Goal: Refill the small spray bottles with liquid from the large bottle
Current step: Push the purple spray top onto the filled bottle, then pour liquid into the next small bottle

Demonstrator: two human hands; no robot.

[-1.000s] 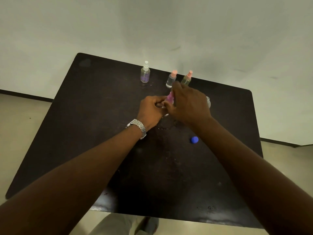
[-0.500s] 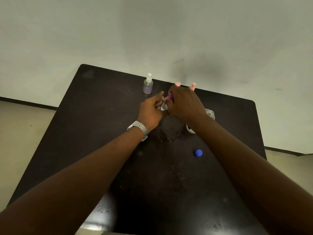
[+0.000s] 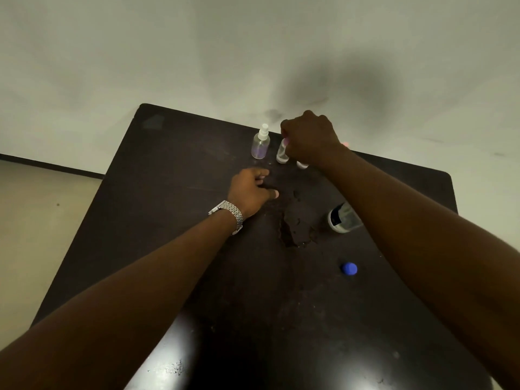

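Note:
On the dark table (image 3: 174, 192), near its far edge, stands a clear spray bottle with a white top (image 3: 260, 142). Right beside it is a small bottle with a pink top (image 3: 282, 152); my right hand (image 3: 309, 139) is curled over that top and holds it. The base of another small bottle (image 3: 302, 164) peeks out under my right wrist. My left hand (image 3: 250, 190) rests low over the table, fingers loosely curled, holding nothing. The large clear bottle (image 3: 342, 218) is partly hidden by my right forearm. Its blue cap (image 3: 349, 268) lies apart on the table.
A wet patch of spilled liquid (image 3: 294, 220) spreads over the middle of the table. A pale wall rises right behind the far edge. Floor shows to the left of the table.
My hands have separated: the right hand carried the pink-topped bottle back to the row by the far edge, and the left hand let go and dropped toward the table.

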